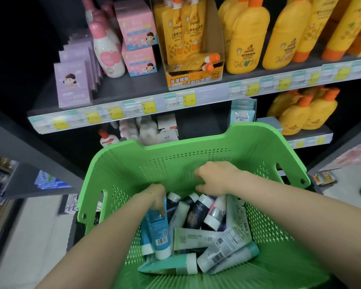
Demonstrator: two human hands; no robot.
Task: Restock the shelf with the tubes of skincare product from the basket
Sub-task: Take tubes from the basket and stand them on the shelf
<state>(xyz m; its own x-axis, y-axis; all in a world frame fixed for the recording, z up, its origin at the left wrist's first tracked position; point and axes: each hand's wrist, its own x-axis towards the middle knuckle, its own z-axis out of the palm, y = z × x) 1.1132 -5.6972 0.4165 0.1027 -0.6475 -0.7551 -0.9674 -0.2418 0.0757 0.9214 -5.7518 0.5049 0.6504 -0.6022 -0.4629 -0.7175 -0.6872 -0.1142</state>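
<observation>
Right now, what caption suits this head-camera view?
Left hand grips a blue tube in the green basket; right hand hovers nearby.

The green basket (196, 155) stands in front of the shelf (133, 88). Loose tubes lie piled in the basket bottom. The left grip (157, 197) holds the upper end of a blue tube (159, 232), white cap toward the camera. The right grip (215, 178) is above the dark tubes (196, 213), fingers loosely curled, holding nothing visible. A teal tube (169, 265) lies flat at the near side. Yellow bottles (244, 44) and pink boxes (138, 34) stand on the shelf.
</observation>
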